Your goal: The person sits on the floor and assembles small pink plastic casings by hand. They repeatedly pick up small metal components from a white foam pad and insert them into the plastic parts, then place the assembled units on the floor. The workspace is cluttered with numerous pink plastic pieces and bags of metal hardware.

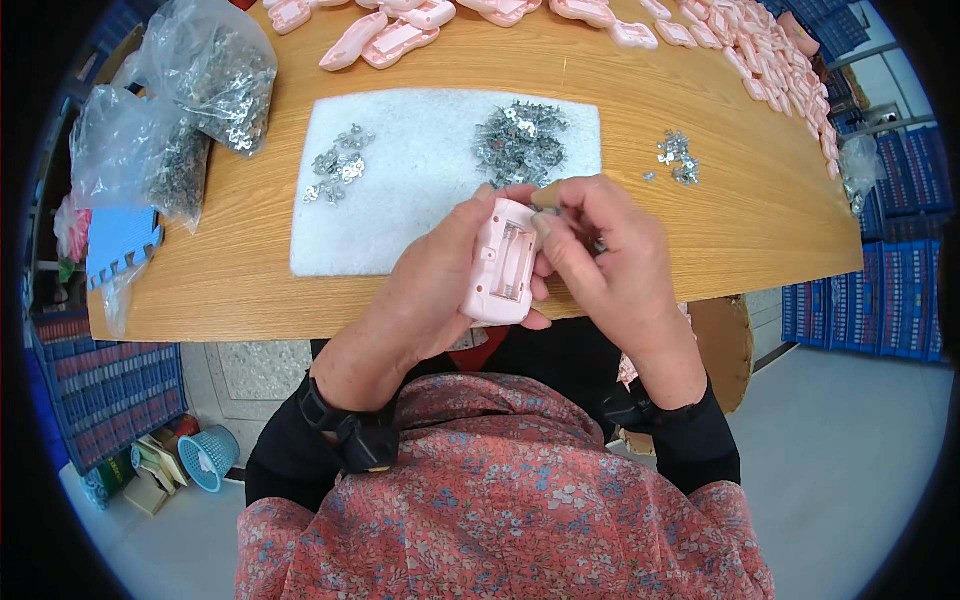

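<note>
Above the wooden table (230, 285), your left hand (428, 268) clamps the pink casing (483, 272); whether your right hand (622, 258), at its top corner, grips anything can't be told. A loosened left hold could tip the casing into the metal clips (520, 145) on the white mat (415, 140) beyond.

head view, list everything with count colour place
table: 1, brown, centre
mat: 1, white, on table
battery-compartment housing: 1, pink, in left hand
loose housings: many, pink, table's far, right edges
small metal pieces: many, silver, on mat, table
metal-filled bags: 2, clear, table's left
foam tile: 1, blue, table's left
basket: 1, blue, left floor
crates: many, blue, both sides
floral garment: 1, red, bottom
left hand: 1, holding housing
right hand: 1, at housing's side
</note>
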Tool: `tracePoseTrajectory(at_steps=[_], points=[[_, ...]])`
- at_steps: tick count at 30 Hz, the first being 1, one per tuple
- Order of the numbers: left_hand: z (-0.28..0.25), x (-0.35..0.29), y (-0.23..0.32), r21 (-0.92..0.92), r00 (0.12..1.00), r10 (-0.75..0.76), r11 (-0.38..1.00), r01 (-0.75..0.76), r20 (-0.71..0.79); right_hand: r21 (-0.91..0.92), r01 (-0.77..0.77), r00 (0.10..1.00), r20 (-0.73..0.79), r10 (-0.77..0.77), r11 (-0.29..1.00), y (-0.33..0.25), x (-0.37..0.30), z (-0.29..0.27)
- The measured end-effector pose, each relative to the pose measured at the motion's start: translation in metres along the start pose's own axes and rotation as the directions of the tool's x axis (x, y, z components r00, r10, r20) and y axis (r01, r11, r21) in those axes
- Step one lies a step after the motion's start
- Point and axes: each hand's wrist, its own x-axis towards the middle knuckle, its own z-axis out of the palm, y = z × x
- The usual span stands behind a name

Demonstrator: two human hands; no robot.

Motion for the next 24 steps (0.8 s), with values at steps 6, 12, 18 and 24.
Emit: tracePoseTrajectory(at_steps=[6,12,18,24], points=[[0.002,0.000,-0.002,0.102,1.000,0.016,0.995,-0.017,0.012,0.212,-0.274,0.955,0.177,0.239,0.938,-0.001,-0.001,-0.002],[0.000,0.000,-0.006,0.117,1.000,0.014,0.993,-0.017,0.027,0.404,-0.402,0.910,0.273,0.311,0.822,-0.002,-0.004,-0.002],[0.000,-0.002,-0.003,0.132,1.000,-0.017,0.991,0.015,0.013,0.526,-0.455,0.888,0.328,0.322,0.718,0.005,-0.006,0.000],[-0.001,-0.009,0.002,0.590,0.978,0.194,0.799,-0.116,-0.071,0.531,-0.544,0.838,0.384,0.388,0.650,0.016,-0.006,-0.007]])
